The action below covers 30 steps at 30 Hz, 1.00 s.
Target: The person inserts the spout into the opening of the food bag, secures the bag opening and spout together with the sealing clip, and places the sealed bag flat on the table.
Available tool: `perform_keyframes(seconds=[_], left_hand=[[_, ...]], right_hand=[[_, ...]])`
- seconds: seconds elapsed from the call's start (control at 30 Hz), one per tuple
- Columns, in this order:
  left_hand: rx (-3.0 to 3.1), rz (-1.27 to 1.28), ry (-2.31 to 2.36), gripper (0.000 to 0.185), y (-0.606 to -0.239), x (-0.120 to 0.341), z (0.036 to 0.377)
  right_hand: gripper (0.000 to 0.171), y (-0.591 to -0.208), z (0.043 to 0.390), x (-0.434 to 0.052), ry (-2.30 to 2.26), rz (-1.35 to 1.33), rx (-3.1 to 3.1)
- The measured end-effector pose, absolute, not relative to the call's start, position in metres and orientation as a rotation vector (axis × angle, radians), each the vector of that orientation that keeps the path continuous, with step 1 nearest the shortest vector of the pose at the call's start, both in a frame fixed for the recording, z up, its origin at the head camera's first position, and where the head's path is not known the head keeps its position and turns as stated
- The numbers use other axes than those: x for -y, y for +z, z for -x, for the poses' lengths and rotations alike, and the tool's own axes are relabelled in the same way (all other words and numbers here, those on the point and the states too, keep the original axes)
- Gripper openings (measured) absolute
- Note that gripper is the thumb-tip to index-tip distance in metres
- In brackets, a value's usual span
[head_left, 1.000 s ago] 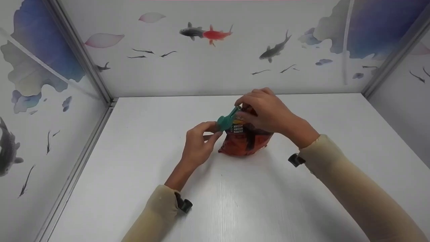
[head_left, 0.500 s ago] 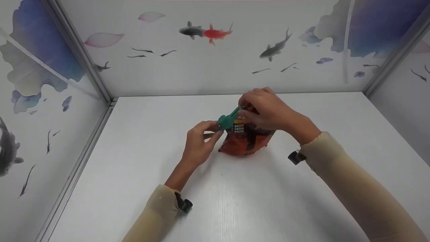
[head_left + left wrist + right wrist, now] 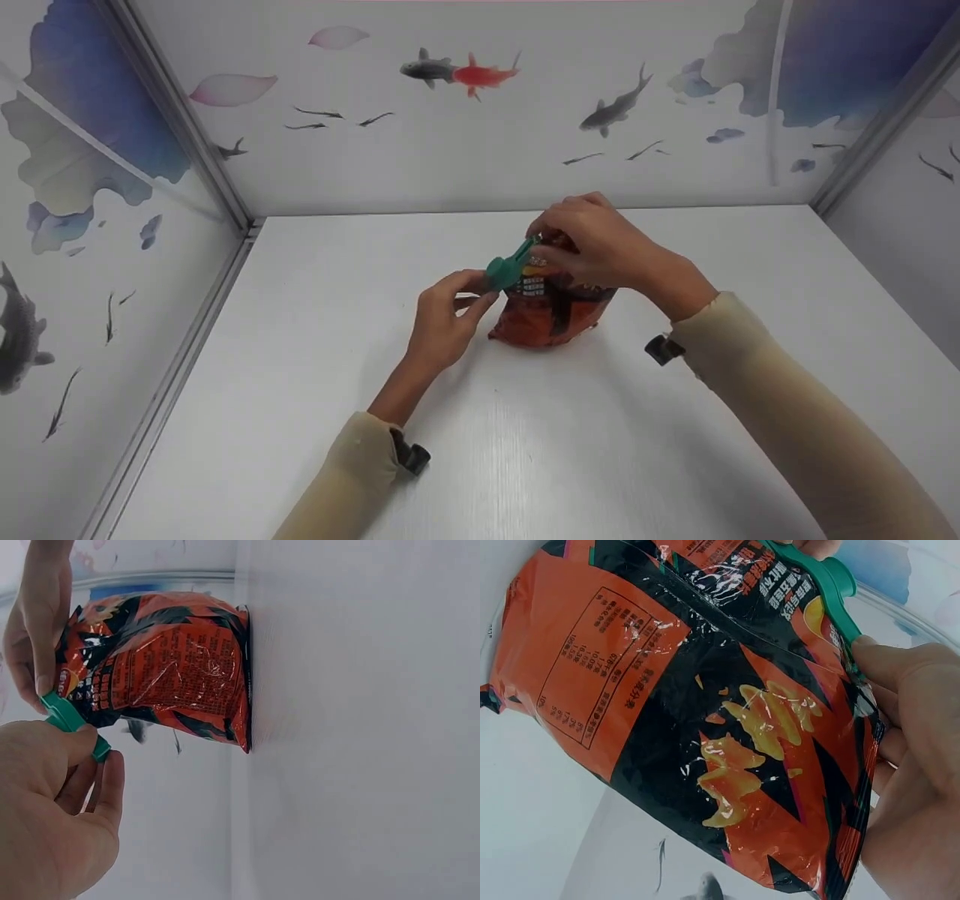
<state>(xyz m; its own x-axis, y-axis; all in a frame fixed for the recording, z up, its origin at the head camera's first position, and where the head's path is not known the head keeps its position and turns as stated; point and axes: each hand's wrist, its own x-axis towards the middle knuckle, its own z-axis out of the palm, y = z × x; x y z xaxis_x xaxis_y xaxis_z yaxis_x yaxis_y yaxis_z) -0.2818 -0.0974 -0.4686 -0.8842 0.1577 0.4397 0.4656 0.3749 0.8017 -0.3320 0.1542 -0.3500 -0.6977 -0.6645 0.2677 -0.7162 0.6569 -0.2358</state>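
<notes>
Snack bag (image 3: 551, 315), orange and black, stands upright on the white tabletop (image 3: 525, 450), a little behind its middle and nearer to the back edge than to the front one. We hold its gathered top with our right hand (image 3: 600, 244), whose fingers are curled around the folded foil, as the right wrist view shows. Our left hand (image 3: 442, 322) pinches the handle end of the green clip (image 3: 510, 268) between thumb and fingers, and the other end of the clip lies on the bag's top, just beside the right fingers. We judge that the step in hand is putting the clip over the folded top. The next move, we think, asks the left hand to squeeze the clip open and push it fully across the fold, while the right hand keeps the fold tight.
</notes>
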Motion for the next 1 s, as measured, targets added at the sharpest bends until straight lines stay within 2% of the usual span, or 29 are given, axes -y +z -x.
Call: perform_keyframes(seconds=[0.63, 1.0], left_hand=[[2.378, 0.51, -1.525, 0.025, -0.467, 0.0946, 0.278], [2.38, 0.506, -1.561, 0.025, -0.4671, 0.0941, 0.2782]], right_hand=[[0.016, -0.3535, 0.333, -0.1541, 0.626, -1.249, 2.722], [0.024, -0.3515, 0.3341, -0.1553, 0.768, -1.264, 2.736]])
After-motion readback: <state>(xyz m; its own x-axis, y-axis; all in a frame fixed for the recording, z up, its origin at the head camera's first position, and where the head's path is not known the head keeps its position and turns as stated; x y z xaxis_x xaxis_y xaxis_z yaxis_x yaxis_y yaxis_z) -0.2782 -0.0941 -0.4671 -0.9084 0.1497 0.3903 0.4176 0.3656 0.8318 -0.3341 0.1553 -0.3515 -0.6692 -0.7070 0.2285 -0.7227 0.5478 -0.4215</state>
